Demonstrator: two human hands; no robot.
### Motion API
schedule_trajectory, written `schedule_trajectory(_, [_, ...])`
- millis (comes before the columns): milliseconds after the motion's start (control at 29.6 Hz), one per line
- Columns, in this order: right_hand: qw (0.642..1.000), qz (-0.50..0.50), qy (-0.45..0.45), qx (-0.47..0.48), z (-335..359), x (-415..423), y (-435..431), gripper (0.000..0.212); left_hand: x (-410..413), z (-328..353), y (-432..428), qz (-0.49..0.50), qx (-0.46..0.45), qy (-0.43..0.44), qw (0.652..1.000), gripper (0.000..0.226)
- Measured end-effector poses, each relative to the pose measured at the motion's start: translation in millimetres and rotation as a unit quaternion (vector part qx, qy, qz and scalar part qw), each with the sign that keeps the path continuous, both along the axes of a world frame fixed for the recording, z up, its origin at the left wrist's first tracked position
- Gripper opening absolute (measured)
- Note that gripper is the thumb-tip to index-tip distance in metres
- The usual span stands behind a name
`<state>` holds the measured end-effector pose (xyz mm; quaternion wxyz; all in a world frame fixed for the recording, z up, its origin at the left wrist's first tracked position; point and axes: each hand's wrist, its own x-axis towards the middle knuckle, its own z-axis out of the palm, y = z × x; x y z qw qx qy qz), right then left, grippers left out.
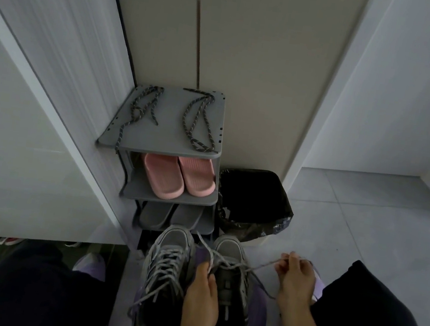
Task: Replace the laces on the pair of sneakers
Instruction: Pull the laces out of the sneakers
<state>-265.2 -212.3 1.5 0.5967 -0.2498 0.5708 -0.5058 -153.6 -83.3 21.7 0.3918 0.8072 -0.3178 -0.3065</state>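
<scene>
Two grey sneakers stand side by side on the floor between my knees: the left sneaker [165,274] fully laced with a pale grey lace, the right sneaker [232,289] partly unlaced. My left hand [200,299] grips the right sneaker at its inner edge, fingers curled by the eyelets. My right hand [295,278] pinches the pale grey lace [260,266], which runs taut from the right sneaker out to the right. Two dark speckled laces, one [141,108] on the left and one [200,122] on the right, lie on top of the grey shoe rack [168,131].
The rack holds pink slippers [178,177] and grey slippers [170,216] on lower shelves. A bin with a black bag [253,204] stands right of it. White cabinet panels rise left and behind; tiled floor [365,225] lies to the right. My dark-trousered knees frame the sneakers.
</scene>
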Motion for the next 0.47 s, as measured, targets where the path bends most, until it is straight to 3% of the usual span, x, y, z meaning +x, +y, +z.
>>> schedule_trajectory(68, [0.998, 0.059, 0.019, 0.016, -6, 1, 2, 0.028, 1, 2, 1, 0.002, 0.002, 0.000, 1.000, 0.032])
schedule_trajectory(135, [0.978, 0.189, 0.076, 0.038, -12, 7, 9, 0.025, 1, 2, 2, 0.001, -0.001, -0.002, 1.000, 0.031])
schedule_trajectory(237, [0.919, 0.334, 0.205, -0.042, -20, 18, 25, 0.025, -1, 3, 1, -0.010, -0.002, -0.008, 1.000, 0.032])
schedule_trajectory(304, [0.894, 0.338, 0.277, -0.098, -23, 22, 30, 0.034, -2, 3, 1, -0.023, 0.005, -0.016, 1.000, 0.031])
schedule_trajectory(372, [0.932, 0.280, 0.218, -0.072, -17, 21, 29, 0.032, -2, 4, 2, -0.032, 0.017, -0.017, 0.999, 0.033])
schedule_trajectory(473, [0.993, 0.121, -0.016, 0.010, 2, 11, 12, 0.033, 1, 3, 1, -0.014, 0.030, -0.002, 0.999, 0.038])
